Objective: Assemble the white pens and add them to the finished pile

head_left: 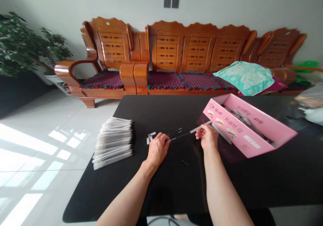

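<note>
My left hand (159, 147) pinches the near end of a dark, thin pen refill (180, 136) above the black table. My right hand (208, 137) holds a translucent white pen barrel (200, 127) between its fingers. The refill and barrel lie in one line, with the refill's far end at the barrel's open end; how far it is inside I cannot tell. Two more refills (175, 132) rest just beyond my left hand. Small whitish plastic pieces (150, 138) lie to its left. Several small black pieces (185, 162) sit on the table between my forearms.
A neat pile of white pens with black ends (114, 142) lies at the table's left. On the right stands an open pink box (242, 132) with dark contents, and white barrels (222, 133) beside it. A wooden sofa (166, 47) stands behind the black table (156, 108).
</note>
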Available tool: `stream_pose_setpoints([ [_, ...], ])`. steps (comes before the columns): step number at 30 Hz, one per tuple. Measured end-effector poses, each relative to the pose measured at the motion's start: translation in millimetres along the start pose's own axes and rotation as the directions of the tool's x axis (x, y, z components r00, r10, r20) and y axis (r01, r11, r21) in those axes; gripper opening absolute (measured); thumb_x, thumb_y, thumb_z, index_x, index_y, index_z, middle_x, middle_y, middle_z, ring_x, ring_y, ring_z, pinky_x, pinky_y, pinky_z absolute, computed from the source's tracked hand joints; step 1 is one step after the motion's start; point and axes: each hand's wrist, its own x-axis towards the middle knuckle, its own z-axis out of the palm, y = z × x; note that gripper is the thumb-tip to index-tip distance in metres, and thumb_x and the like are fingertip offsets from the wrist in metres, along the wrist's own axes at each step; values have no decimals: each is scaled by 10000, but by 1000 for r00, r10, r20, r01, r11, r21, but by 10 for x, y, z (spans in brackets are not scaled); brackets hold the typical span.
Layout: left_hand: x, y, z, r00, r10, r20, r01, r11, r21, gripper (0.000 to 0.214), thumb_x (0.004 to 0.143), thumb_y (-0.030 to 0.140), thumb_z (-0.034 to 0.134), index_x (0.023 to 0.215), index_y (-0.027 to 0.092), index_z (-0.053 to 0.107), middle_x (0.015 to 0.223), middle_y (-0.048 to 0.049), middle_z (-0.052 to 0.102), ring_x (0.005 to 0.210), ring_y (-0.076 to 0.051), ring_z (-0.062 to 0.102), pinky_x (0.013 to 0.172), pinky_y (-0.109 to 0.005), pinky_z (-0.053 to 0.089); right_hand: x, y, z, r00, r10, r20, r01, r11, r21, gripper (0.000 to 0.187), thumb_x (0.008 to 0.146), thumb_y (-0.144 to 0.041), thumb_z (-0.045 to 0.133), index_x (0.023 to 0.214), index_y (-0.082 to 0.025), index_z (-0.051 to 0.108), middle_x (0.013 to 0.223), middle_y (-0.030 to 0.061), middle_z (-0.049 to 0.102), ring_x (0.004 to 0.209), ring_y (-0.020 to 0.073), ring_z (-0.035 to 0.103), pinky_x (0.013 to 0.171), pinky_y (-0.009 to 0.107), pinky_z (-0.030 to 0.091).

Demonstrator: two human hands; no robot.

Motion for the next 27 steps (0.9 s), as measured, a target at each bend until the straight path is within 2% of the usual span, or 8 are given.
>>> stream_pose_setpoints([
  [5, 5, 34, 17, 1000, -10, -20, 8, 997, -73, 128, 895, 198, 564, 813, 179, 660, 813, -20, 623, 723, -131, 593, 683, -236, 424, -32, 47, 38, 998, 32, 46, -32, 999, -15, 135, 594, -241, 676, 560, -154, 578, 411, 15, 600, 288, 153, 530, 232, 218, 390],
  [7, 14, 67, 38, 999, -18, -36, 14, 993, -121, 109, 883, 215, 594, 811, 177, 667, 799, -17, 627, 712, -129, 589, 676, -238, 422, -83, 82, 78, 984, 97, 152, -92, 995, -43, 145, 608, -251, 695, 593, -146, 596, 440, 27, 622, 310, 162, 557, 254, 229, 427],
  [10, 20, 132, 63, 1000, -18, -20, 14, 982, -189, 122, 856, 267, 648, 782, 172, 664, 765, -10, 614, 674, -124, 569, 645, -236, 420, -174, 128, 140, 878, 265, 400, -226, 964, -142, 168, 650, -270, 713, 654, -123, 631, 509, 62, 669, 348, 175, 595, 289, 246, 472],
  [12, 8, 180, 60, 1000, -19, -1, 18, 973, -232, 144, 838, 306, 676, 783, 174, 664, 766, -7, 607, 644, -115, 552, 617, -230, 421, -202, 142, 159, 817, 330, 473, -284, 944, -168, 165, 671, -265, 709, 666, -116, 639, 533, 75, 683, 361, 179, 607, 301, 249, 482],
  [16, -57, 271, 20, 999, 18, 37, -8, 964, -266, 125, 860, 304, 645, 847, 188, 689, 798, -15, 616, 623, -106, 545, 603, -221, 432, -128, 117, 125, 867, 316, 385, -361, 931, 49, 100, 689, -228, 655, 662, -133, 636, 505, 40, 667, 379, 162, 614, 330, 233, 494],
  [18, -95, 301, 17, 989, 89, 119, -55, 963, -262, 132, 874, 288, 623, 897, 194, 711, 833, -30, 630, 642, -113, 561, 621, -225, 445, -76, 91, 100, 900, 309, 308, -375, 908, 185, 69, 704, -209, 623, 671, -150, 634, 496, 12, 657, 395, 143, 615, 351, 215, 496],
  [23, -152, 301, 103, 858, 322, 401, -230, 938, -260, 146, 860, 243, 638, 959, 204, 739, 935, -60, 663, 808, -167, 635, 758, -256, 490, -69, 58, 106, 904, 328, 273, -402, 870, 286, 64, 732, -183, 601, 684, -157, 635, 504, -3, 657, 416, 127, 614, 372, 203, 494],
  [27, -157, 268, 135, 841, 327, 431, -243, 940, -239, 111, 866, 212, 622, 880, 202, 732, 896, -51, 656, 825, -172, 639, 782, -261, 489, -99, 64, 126, 902, 323, 285, -401, 872, 280, 59, 733, -180, 605, 697, -153, 644, 517, 6, 666, 423, 131, 620, 373, 207, 497],
])
